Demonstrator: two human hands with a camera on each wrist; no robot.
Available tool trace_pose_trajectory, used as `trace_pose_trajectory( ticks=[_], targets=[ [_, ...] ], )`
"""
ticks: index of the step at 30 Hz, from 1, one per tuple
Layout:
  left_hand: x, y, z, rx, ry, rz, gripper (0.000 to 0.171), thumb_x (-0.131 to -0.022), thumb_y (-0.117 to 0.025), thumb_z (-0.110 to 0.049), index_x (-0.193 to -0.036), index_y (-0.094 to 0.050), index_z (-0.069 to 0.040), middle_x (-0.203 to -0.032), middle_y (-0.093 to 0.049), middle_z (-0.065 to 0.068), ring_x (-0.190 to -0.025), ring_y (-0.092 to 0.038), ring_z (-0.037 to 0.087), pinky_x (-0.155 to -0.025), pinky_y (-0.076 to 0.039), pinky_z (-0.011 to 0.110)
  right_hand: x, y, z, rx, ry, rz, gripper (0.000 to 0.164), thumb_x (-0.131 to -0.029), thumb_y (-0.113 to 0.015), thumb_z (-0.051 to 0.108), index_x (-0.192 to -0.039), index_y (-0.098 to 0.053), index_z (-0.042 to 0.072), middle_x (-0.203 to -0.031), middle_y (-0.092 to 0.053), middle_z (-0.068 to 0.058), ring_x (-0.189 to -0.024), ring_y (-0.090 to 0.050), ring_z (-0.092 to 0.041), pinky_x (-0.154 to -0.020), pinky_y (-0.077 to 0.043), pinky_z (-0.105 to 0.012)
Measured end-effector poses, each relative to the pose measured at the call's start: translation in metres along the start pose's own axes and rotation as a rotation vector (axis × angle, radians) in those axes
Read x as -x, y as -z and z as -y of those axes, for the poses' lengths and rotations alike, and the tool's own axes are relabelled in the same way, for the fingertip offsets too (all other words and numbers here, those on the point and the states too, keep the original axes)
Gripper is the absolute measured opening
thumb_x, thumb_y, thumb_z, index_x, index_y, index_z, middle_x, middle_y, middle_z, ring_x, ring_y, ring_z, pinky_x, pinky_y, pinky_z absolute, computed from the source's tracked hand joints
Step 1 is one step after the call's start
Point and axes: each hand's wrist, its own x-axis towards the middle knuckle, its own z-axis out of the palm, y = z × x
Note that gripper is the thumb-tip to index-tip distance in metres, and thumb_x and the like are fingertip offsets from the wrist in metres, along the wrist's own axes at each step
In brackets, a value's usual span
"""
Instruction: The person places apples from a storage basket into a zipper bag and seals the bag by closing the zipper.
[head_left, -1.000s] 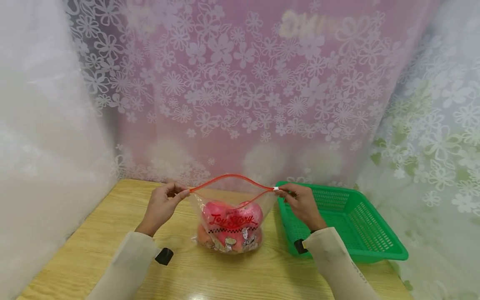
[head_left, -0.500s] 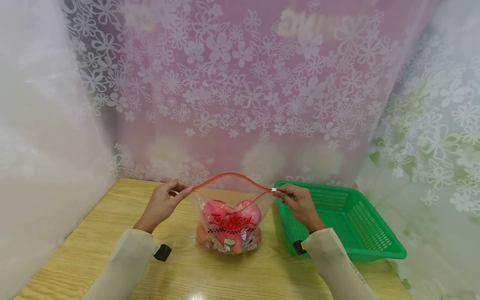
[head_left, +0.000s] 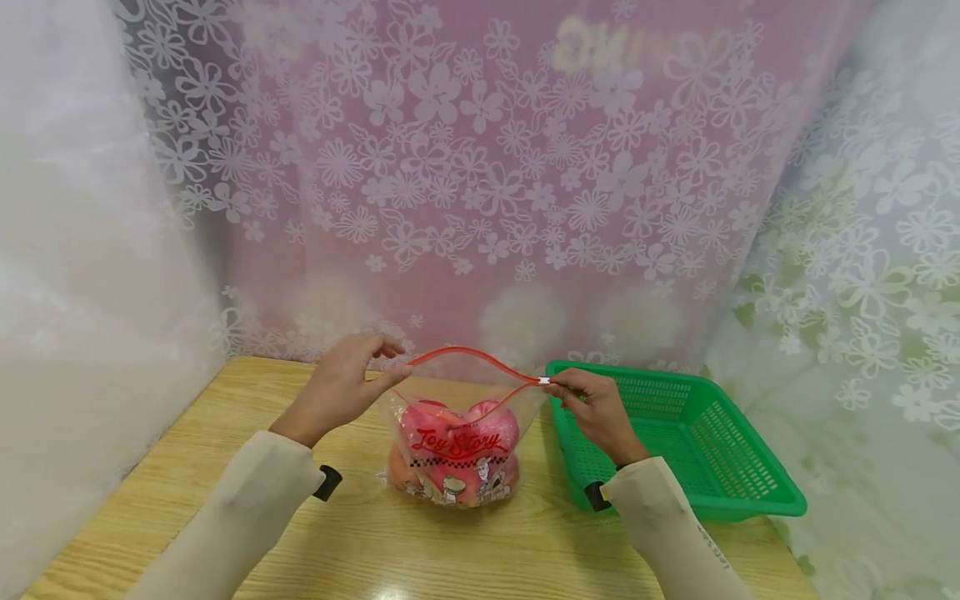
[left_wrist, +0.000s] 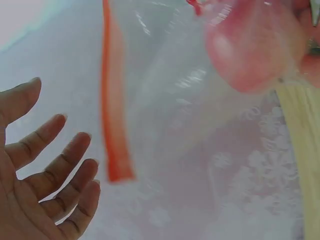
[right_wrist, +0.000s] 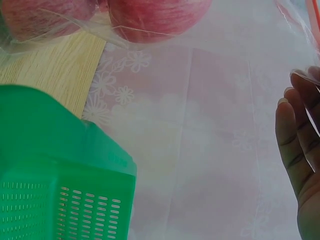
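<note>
A clear zip bag (head_left: 465, 446) with red Toy Story print stands on the table, with several red apples (head_left: 495, 417) inside. Its mouth gapes beneath an orange-red zip strip (head_left: 457, 350), which has a white slider (head_left: 543, 381) at the right end. My right hand (head_left: 596, 408) pinches the bag's top right corner beside the slider; in the right wrist view, the fingers (right_wrist: 290, 135) reach to the plastic's edge. At the left end, my left hand (head_left: 337, 387) has its fingers spread. The left wrist view shows that palm (left_wrist: 15, 200) apart from the strip's end (left_wrist: 120, 172).
A green perforated basket (head_left: 765, 504) stands to the right, partly behind my right forearm. The wooden table (head_left: 202, 467) ends at flower-patterned curtains (head_left: 480, 208) behind and on the right, with a pale sheet (head_left: 90, 250) on the left. Black wrist devices (head_left: 327, 482) show at both sleeves.
My left hand has let go of the bag's left corner and shifted slightly up and right, its fingers spreading. The right hand keeps its pinch, and the bag stays in place.
</note>
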Motion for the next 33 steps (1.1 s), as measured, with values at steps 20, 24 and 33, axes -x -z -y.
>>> trace_pose_trajectory(
  ticks=[20, 24, 33],
  targets=[
    [-0.088, -0.062, -0.125, -0.788, -0.296, 0.469, 0.049, -0.093, -0.055, -0.055, -0.125, -0.059, -0.019, -0.117, -0.061, 0.001, -0.109, -0.056, 0.020, -0.097, -0.044, 0.036, -0.005, -0.003, 0.008, 0.064, 0.040, -0.007, 0.012, -0.082, -0.070, -0.004, -0.089, -0.072, 0.006, -0.080, -0.069, -0.013, -0.056, -0.060, -0.013, -0.050, -0.050, -0.025],
    [-0.096, -0.078, -0.127, -0.873, -0.349, 0.482, 0.043, -0.089, -0.056, -0.060, -0.111, -0.067, -0.024, -0.106, -0.065, -0.005, -0.100, -0.059, 0.016, -0.091, -0.045, 0.032, -0.005, -0.004, 0.006, 0.070, 0.042, 0.001, 0.014, -0.083, -0.070, -0.004, -0.090, -0.073, 0.008, -0.084, -0.071, -0.009, -0.063, -0.064, -0.013, -0.055, -0.053, -0.027],
    [-0.103, -0.089, -0.119, -0.809, -0.531, 0.442, 0.026, -0.093, -0.055, -0.049, -0.102, -0.073, -0.032, -0.090, -0.067, -0.012, -0.080, -0.055, 0.009, -0.075, -0.039, 0.026, -0.003, 0.002, 0.007, 0.052, 0.043, 0.028, 0.019, -0.084, -0.067, -0.010, -0.091, -0.073, 0.007, -0.081, -0.070, -0.004, -0.062, -0.061, -0.011, -0.054, -0.050, -0.024]
  ],
)
